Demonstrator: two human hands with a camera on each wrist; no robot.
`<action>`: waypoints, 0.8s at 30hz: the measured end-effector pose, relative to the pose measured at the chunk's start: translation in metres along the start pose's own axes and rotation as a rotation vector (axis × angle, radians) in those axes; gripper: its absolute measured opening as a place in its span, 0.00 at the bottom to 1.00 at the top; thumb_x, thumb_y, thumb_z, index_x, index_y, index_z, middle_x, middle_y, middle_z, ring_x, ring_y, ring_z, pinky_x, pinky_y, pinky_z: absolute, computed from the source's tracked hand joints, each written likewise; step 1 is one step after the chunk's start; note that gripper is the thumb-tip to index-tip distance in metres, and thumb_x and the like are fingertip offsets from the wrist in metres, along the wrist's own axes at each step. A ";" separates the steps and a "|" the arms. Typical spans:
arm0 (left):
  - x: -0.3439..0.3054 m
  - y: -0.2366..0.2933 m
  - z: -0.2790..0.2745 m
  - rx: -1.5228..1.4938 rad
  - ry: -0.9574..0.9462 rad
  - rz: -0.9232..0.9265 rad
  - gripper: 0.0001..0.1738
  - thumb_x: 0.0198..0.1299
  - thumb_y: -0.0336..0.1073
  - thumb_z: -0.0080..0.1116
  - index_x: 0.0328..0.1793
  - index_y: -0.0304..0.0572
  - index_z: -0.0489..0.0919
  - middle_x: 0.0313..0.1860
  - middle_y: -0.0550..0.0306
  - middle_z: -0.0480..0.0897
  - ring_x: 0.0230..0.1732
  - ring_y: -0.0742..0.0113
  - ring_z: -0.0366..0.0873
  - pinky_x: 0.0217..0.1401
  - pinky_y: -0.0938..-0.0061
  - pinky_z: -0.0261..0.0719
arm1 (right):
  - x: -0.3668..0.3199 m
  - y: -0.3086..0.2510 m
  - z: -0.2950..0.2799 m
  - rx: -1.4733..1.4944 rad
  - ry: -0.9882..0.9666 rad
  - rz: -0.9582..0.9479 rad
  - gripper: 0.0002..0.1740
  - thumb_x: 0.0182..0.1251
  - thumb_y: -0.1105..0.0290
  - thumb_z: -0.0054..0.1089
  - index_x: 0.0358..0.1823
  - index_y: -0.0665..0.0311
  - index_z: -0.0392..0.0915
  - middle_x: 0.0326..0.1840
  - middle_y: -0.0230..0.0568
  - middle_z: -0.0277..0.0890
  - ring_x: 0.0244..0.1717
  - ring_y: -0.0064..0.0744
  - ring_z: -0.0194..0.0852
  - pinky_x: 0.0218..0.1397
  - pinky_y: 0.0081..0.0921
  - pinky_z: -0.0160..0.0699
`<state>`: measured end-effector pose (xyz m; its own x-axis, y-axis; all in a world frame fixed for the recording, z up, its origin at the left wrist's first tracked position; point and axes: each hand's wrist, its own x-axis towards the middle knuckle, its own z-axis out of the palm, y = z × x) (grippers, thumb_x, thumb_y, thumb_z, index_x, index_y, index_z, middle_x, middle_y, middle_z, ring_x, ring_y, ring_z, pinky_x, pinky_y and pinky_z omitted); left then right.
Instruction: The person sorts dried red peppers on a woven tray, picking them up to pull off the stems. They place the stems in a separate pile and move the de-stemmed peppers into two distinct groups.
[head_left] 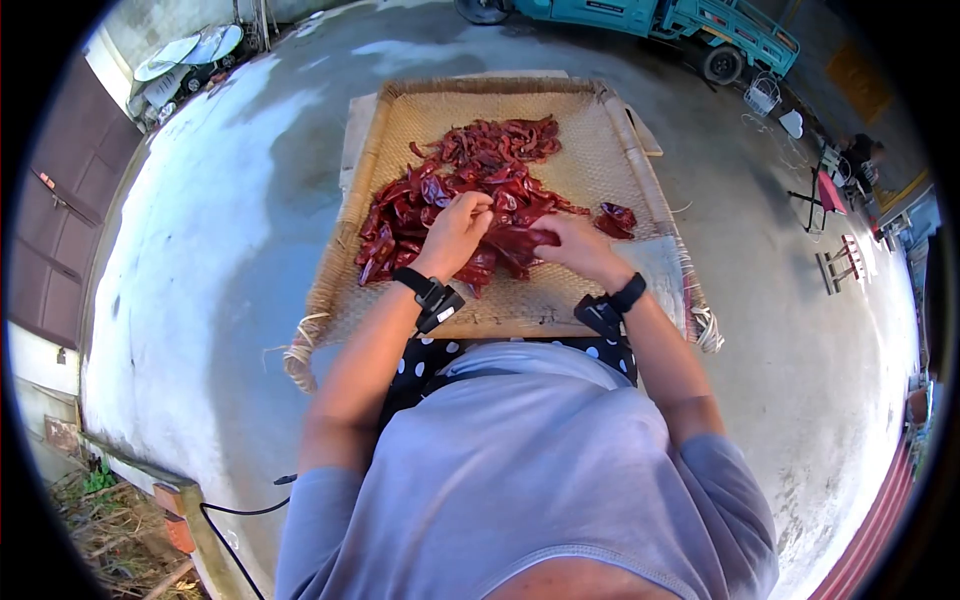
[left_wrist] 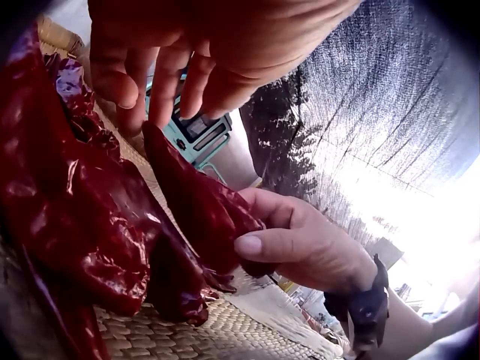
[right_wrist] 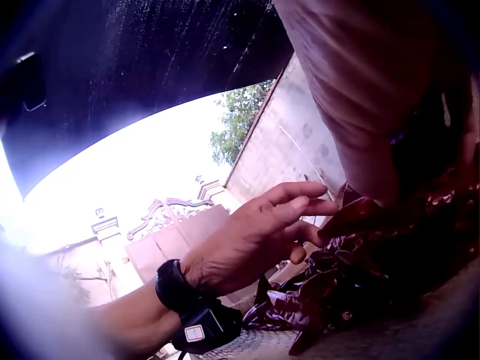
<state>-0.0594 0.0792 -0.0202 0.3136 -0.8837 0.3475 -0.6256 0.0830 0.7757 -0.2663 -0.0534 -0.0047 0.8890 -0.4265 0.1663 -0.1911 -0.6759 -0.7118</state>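
Note:
A heap of dried red chili peppers (head_left: 400,215) lies on a shallow woven tray (head_left: 600,130) in front of the body. My right hand (head_left: 583,248) holds one large, wrinkled red chili pepper (left_wrist: 196,202) by its near end, the thumb lying across it in the left wrist view. Over the heap, my left hand (head_left: 458,232) has its fingers loosely bent, fingertips right at the pepper's pointed end. In the right wrist view the left hand (right_wrist: 251,240) reaches toward that same pepper, with more peppers (right_wrist: 322,292) below.
Smaller, more shrivelled chilies (head_left: 500,140) are spread at the tray's far end. A few peppers (head_left: 615,220) lie apart near its right side, beside a pale cloth or sheet (head_left: 655,270). A teal cargo vehicle (head_left: 640,20) and a small wooden stool (head_left: 845,262) stand beyond on the concrete.

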 end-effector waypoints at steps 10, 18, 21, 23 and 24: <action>-0.005 -0.035 0.006 -0.115 -0.361 -0.146 0.16 0.60 0.34 0.69 0.53 0.41 0.83 0.49 0.59 0.75 0.53 0.66 0.77 0.57 0.70 0.77 | -0.012 0.023 -0.005 -0.056 0.168 0.227 0.18 0.64 0.61 0.65 0.50 0.66 0.80 0.43 0.51 0.83 0.45 0.48 0.82 0.49 0.37 0.77; -0.012 -0.054 -0.010 -0.574 -0.441 -0.395 0.20 0.62 0.40 0.71 0.58 0.44 0.82 0.52 0.63 0.81 0.55 0.73 0.76 0.63 0.75 0.70 | -0.001 0.076 -0.042 -0.742 0.306 0.094 0.19 0.62 0.64 0.62 0.53 0.62 0.81 0.46 0.53 0.83 0.48 0.52 0.80 0.55 0.42 0.79; -0.012 -0.066 -0.008 -0.658 -0.459 -0.429 0.20 0.61 0.39 0.71 0.58 0.44 0.82 0.51 0.64 0.82 0.55 0.73 0.76 0.64 0.74 0.70 | -0.001 0.102 -0.046 -0.944 0.332 0.302 0.19 0.62 0.65 0.62 0.53 0.62 0.79 0.47 0.53 0.82 0.47 0.53 0.80 0.55 0.43 0.79; -0.013 -0.068 -0.007 -0.706 -0.473 -0.450 0.19 0.61 0.39 0.71 0.57 0.44 0.82 0.51 0.65 0.82 0.55 0.73 0.76 0.63 0.74 0.70 | -0.006 0.113 -0.043 -0.973 0.288 0.375 0.19 0.61 0.64 0.63 0.53 0.61 0.79 0.48 0.54 0.82 0.49 0.55 0.80 0.55 0.45 0.79; -0.013 -0.066 -0.007 -0.691 -0.467 -0.434 0.19 0.61 0.38 0.71 0.57 0.44 0.82 0.50 0.65 0.82 0.54 0.73 0.76 0.63 0.74 0.71 | -0.004 0.111 -0.044 -0.875 0.242 0.437 0.19 0.61 0.64 0.64 0.52 0.62 0.79 0.48 0.55 0.82 0.49 0.55 0.81 0.54 0.46 0.80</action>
<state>-0.0170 0.0888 -0.0724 0.0081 -0.9844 -0.1755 0.0889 -0.1741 0.9807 -0.3095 -0.1532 -0.0542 0.5783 -0.7874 0.2136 -0.8049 -0.5933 -0.0079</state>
